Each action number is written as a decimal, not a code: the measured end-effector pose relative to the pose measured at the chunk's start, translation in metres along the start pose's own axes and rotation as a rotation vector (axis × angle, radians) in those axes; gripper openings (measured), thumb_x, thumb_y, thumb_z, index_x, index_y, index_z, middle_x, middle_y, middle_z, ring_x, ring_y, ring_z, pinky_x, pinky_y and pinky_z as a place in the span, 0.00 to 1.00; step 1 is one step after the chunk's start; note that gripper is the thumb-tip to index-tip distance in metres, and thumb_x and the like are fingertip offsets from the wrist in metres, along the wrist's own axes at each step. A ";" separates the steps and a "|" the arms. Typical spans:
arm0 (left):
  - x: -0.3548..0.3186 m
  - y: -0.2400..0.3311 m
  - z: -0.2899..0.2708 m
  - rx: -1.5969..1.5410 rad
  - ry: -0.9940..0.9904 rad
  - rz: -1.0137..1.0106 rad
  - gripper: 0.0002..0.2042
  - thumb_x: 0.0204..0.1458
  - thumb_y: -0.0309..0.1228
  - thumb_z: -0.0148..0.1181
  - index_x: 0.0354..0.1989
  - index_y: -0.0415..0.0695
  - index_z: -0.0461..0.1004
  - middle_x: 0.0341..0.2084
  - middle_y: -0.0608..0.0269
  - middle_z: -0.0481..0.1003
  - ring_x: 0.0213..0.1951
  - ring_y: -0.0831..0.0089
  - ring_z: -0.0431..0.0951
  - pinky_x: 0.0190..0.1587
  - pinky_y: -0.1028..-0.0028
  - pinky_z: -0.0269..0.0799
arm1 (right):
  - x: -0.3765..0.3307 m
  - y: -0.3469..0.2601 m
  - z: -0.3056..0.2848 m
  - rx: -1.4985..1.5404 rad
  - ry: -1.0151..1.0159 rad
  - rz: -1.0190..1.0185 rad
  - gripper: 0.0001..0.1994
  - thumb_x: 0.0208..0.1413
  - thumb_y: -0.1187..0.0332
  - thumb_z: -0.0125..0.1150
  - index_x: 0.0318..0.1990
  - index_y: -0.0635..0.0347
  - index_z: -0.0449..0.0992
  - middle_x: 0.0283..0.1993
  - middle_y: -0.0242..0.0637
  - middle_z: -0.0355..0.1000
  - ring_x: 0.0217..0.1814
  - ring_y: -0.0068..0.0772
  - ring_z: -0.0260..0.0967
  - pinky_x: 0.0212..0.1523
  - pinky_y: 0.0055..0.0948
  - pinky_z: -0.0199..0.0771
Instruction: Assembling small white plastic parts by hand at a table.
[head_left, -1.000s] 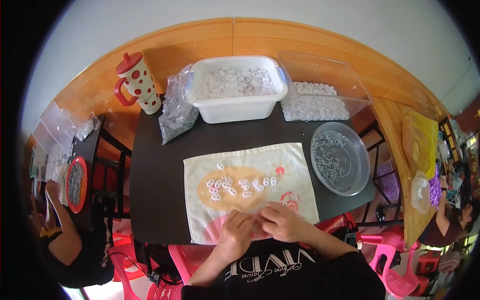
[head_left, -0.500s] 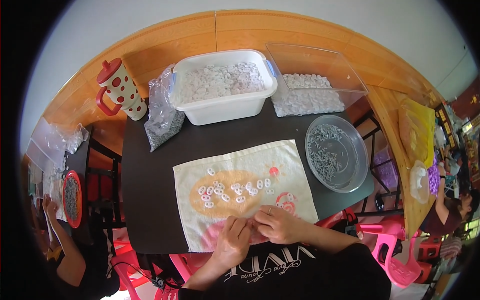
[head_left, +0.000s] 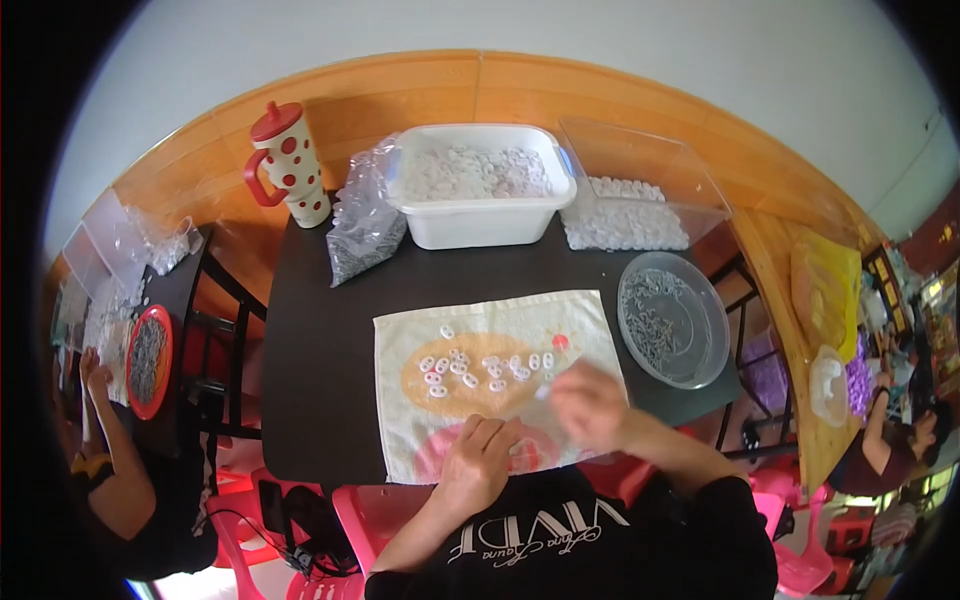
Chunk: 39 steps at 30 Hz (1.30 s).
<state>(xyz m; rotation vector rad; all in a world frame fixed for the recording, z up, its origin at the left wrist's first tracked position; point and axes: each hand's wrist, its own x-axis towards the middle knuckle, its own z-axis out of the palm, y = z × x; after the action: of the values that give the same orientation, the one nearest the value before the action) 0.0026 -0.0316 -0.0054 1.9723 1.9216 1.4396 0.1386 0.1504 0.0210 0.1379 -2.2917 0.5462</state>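
Observation:
On the near edge of a pale printed towel (head_left: pixel 590 320), my left hand (head_left: pixel 478 465) is closed, its fingers curled together; whatever they hold is hidden. My right hand (head_left: pixel 588 405) hovers over the towel's right part, smeared by motion, so its grip is unclear. At its fingertips a small whitish bit (head_left: pixel 541 392) shows, too blurred to tell whether held or lying there. Several small white oval pieces with two holes (head_left: pixel 470 381) lie loosely over the towel's middle, left of my right hand.
Behind the towel stand a white tub (head_left: pixel 485 228) of white pieces, a clear bin (head_left: pixel 700 210), a plastic bag of grey bits (head_left: pixel 365 245) and a dotted tumbler (head_left: pixel 298 175). A round clear tub (head_left: pixel 708 350) of thin grey pieces sits right. Another person's arm (head_left: pixel 120 440) is at left.
My hands, together at the towel's near edge before, are now apart: the right has moved up and right, the left stays near the edge. The whole view has shifted slightly.

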 end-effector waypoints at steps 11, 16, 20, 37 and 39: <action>-0.002 0.008 -0.021 0.110 0.144 -0.078 0.15 0.41 0.16 0.62 0.41 0.32 0.77 0.37 0.49 0.76 0.38 0.52 0.74 0.39 0.61 0.73 | 0.079 0.059 -0.075 -0.267 0.049 0.316 0.06 0.52 0.82 0.58 0.38 0.65 0.76 0.38 0.45 0.72 0.36 0.45 0.70 0.40 0.34 0.72; -0.007 -0.002 -0.030 0.384 0.019 -0.294 0.18 0.42 0.24 0.67 0.44 0.35 0.76 0.52 0.43 0.69 0.54 0.45 0.68 0.51 0.53 0.66 | 0.016 0.039 0.002 -0.374 -0.358 0.374 0.13 0.47 0.81 0.57 0.42 0.62 0.78 0.50 0.47 0.71 0.52 0.50 0.67 0.50 0.44 0.69; -0.008 -0.003 -0.030 0.381 -0.003 -0.323 0.18 0.43 0.25 0.68 0.45 0.35 0.76 0.54 0.43 0.68 0.55 0.45 0.67 0.53 0.53 0.64 | 0.016 0.040 0.005 -0.436 -0.404 0.417 0.13 0.47 0.80 0.57 0.41 0.59 0.79 0.56 0.46 0.68 0.56 0.51 0.64 0.50 0.44 0.66; 0.013 0.007 -0.019 0.048 0.138 -0.265 0.16 0.45 0.20 0.68 0.44 0.36 0.78 0.42 0.48 0.77 0.42 0.56 0.77 0.41 0.64 0.75 | 0.018 0.008 0.024 -0.142 -0.218 0.281 0.07 0.46 0.79 0.66 0.34 0.61 0.77 0.49 0.42 0.71 0.48 0.48 0.67 0.45 0.40 0.66; 0.020 0.009 -0.012 -0.132 0.156 -0.371 0.14 0.48 0.19 0.67 0.44 0.36 0.78 0.41 0.52 0.78 0.39 0.63 0.78 0.39 0.69 0.75 | 0.012 -0.001 0.023 0.228 -0.054 0.377 0.07 0.48 0.84 0.64 0.33 0.64 0.76 0.41 0.42 0.73 0.42 0.39 0.71 0.39 0.31 0.68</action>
<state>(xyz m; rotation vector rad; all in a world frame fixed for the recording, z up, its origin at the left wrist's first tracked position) -0.0016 -0.0243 0.0186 1.3913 2.0524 1.5984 0.1147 0.1407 0.0153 -0.1757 -2.3124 1.0078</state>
